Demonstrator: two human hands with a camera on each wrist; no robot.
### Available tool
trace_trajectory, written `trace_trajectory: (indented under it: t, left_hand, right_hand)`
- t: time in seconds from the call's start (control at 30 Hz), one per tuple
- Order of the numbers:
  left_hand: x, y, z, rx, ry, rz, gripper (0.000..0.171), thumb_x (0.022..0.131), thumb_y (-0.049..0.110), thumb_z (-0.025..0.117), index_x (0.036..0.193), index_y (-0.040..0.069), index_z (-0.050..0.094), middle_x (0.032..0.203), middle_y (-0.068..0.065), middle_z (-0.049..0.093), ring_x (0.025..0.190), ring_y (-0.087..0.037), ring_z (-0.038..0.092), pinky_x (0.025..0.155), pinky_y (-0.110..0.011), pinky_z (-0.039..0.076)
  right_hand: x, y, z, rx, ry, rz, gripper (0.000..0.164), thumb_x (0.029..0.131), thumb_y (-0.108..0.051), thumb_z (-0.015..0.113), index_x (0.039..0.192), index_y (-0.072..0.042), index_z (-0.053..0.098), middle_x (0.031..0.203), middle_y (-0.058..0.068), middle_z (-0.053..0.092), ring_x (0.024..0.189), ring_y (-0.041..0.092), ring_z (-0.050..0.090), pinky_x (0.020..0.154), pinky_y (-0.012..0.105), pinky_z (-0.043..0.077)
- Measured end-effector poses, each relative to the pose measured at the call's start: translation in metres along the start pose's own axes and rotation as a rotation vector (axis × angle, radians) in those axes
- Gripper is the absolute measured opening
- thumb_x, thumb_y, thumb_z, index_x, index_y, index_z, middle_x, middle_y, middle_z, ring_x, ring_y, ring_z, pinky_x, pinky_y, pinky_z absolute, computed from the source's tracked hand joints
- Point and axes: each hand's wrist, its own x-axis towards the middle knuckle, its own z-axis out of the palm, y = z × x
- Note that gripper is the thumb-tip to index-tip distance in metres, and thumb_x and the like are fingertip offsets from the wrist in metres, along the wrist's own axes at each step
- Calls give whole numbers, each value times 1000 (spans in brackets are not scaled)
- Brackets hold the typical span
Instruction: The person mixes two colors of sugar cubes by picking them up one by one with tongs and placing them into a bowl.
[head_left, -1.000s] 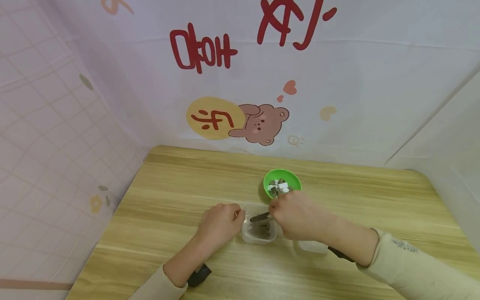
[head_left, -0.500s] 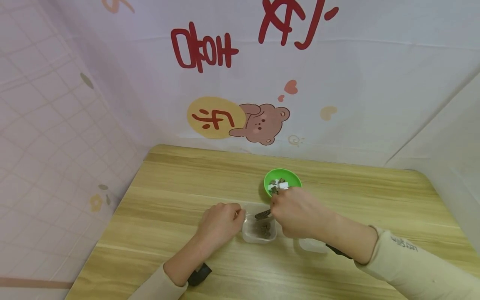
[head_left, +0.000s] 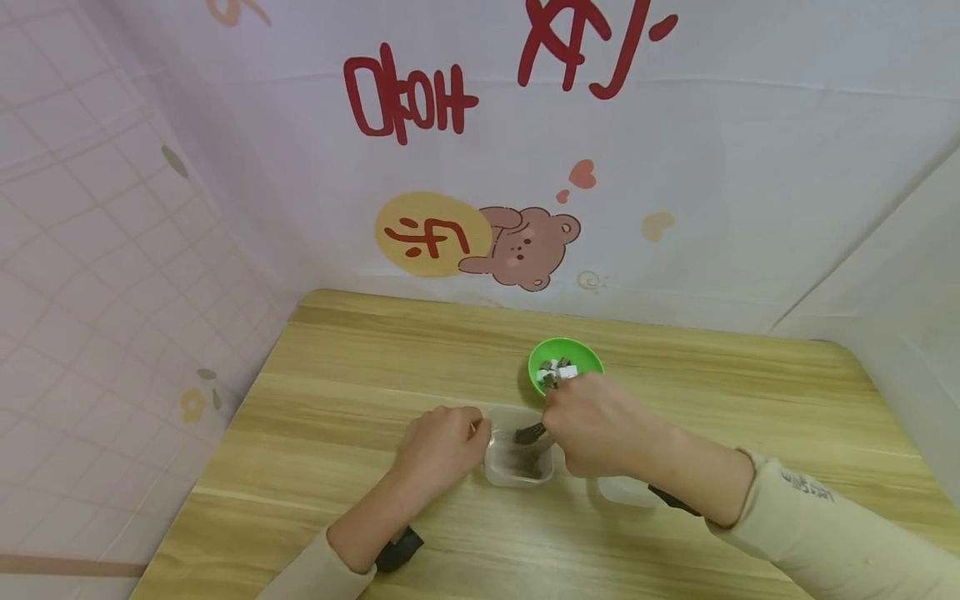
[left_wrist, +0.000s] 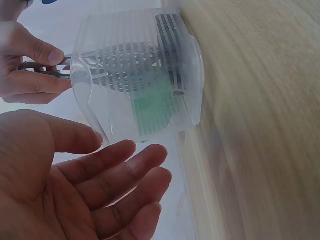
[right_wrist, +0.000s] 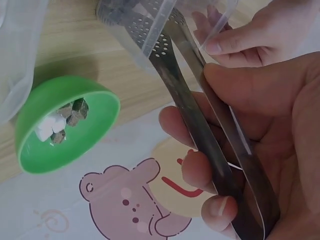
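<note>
My right hand [head_left: 596, 423] grips metal tongs [right_wrist: 187, 107], whose perforated heads reach down into a clear plastic container [head_left: 517, 481]. Brown chunks [head_left: 536, 467] lie in that container, partly hidden by the tongs; whether the tips pinch one I cannot tell. My left hand [head_left: 442, 446] rests at the container's left side. In the left wrist view its fingers [left_wrist: 120, 187] are loosely bent, with thumb and index fingertips against the plastic wall. Behind the container stands a green bowl [right_wrist: 100, 135] with white cubes [right_wrist: 50, 125] and brown chunks [right_wrist: 70, 115] in it, partly covered by my right hand in the head view.
A second clear container [head_left: 626, 492] stands to the right, partly under my right forearm. Everything is on a wood-grain table [head_left: 375, 358]. A printed cloth [head_left: 712, 167] hangs behind the table.
The tong heads have swung slightly right and lower, over the brown chunks. My right hand has shifted a little to the right. The left hand and the container stay in place.
</note>
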Motion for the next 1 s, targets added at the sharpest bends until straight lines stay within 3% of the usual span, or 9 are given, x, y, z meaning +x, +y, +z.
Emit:
trace_trajectory:
  t: [0.23,0.47,0.57,0.73,1.0]
  left_hand:
    - [-1,0,1,-10,-6,-2,31,103,19,61,72,17,63,51,11,36,45,-4,30,44,-25,29]
    - [-1,-1,1,-10,-3,-1,29,103,20,61,74,17,65,50,12,37,44,-3,30,42,-24,28]
    - [-1,-1,2,-5,2,1,29,103,20,62,74,18,65,50,12,37,44,-3,30,42,-24,28]
    - [-1,0,2,7,6,-5,25,102,21,62,80,15,72,50,12,39,44,-3,31,41,-24,28]
    - [-1,2,2,4,0,-17,23,103,21,62,90,10,78,50,12,43,43,-2,31,40,-23,27]
  right_hand:
    - [1,-4,4,-30,-33,-39,37,57,-3,70,53,-21,38,53,-10,31,50,12,27,45,29,31]
    - [-2,3,0,37,-32,-10,22,61,-5,75,64,-16,55,62,-6,48,53,13,43,49,30,42]
    - [-6,9,0,69,-19,-1,15,69,-8,76,72,-14,62,67,-5,52,56,13,49,49,30,43]
    - [-21,21,0,169,128,15,12,78,-11,80,81,-13,69,71,-8,52,57,9,49,49,27,42]
    - [-50,46,2,285,418,138,25,74,-1,83,97,-10,78,85,-7,70,63,2,58,51,25,47]
